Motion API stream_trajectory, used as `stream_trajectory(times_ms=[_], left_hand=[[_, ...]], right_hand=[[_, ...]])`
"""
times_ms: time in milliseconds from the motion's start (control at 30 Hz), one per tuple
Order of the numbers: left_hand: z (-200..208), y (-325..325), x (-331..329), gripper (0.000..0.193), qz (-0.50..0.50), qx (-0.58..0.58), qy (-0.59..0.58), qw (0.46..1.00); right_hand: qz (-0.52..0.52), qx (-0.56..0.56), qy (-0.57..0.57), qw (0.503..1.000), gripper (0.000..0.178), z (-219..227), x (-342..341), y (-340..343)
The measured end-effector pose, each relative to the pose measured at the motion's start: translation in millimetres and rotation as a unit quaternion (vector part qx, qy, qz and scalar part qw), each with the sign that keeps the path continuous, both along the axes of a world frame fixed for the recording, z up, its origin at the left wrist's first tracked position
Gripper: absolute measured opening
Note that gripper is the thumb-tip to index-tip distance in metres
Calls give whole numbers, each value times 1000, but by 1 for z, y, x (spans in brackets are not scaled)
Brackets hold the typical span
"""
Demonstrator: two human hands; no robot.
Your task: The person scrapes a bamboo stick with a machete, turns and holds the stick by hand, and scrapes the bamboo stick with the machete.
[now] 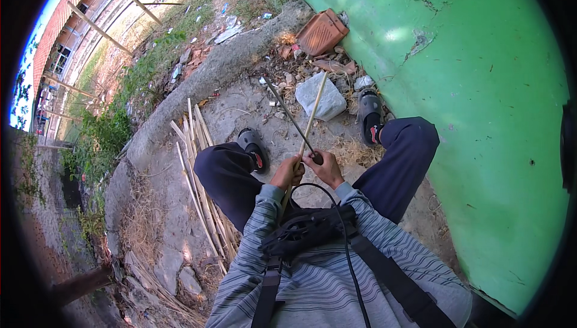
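My left hand (287, 173) is closed around a pale, narrow bamboo strip (313, 111). The strip slants up and away from the fist, its far end in front of a whitish stone block (322, 97). In my right hand (325, 170) is the dark handle of a long, thin knife (286, 107), its blade pointing to the far left. Blade and strip cross just beyond my fingers; whether they touch I cannot tell. Both hands are close together between my bent knees. Part of the strip's near end is hidden by my left hand and sleeve.
A bundle of split bamboo strips (201, 190) lies on the ground left of my leg. A green wall (481, 117) rises close on the right. An orange clay tile (323, 32) and rubble lie ahead. A low concrete curb (207, 78) curves along the left. A black cable (348, 250) hangs across my chest.
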State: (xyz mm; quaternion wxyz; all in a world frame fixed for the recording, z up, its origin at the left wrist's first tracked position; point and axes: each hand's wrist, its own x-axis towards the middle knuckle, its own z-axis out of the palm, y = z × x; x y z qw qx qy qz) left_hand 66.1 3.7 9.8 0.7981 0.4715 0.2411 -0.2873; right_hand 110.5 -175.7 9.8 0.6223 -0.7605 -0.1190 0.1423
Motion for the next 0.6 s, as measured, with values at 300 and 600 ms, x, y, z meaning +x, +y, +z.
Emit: stream_trajectory(times_ms=[300,600], left_hand=[[6,-5,-10,45,-24,81,-58,995],[12,-12,-14,47,-103,98,-123,982]], right_hand=[[-50,153,170,972,18,-3,9,-11],[-45,130,147,980,18,-2,12,-20]])
